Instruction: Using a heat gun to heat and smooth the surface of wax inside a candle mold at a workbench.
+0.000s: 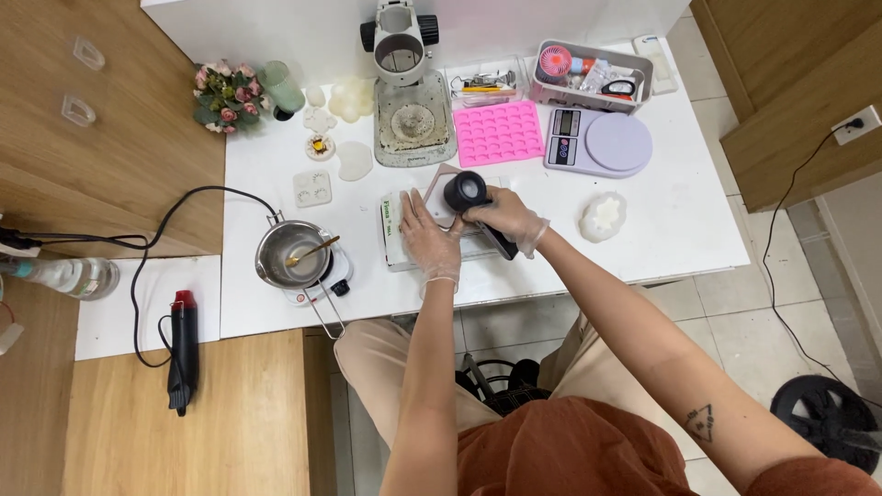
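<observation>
Black magnifier [469,193] gripped by right hand [508,220]; left hand [428,241] flat on box [393,234].

White box [393,241] mostly hidden under left hand [428,241], bottle [57,275] cut by left edge, black wheel [831,420] cut at right edge, bin contents [588,75] too small to tell

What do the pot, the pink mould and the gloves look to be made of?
Pot: bare metal, likely steel, going by its shiny grey reflective wall. Pink mould: probably silicone; matte, soft-looking sheet of small cavities. Gloves on the left hand and right hand: thin clear plastic or vinyl, wrinkled, skin showing through.
</observation>
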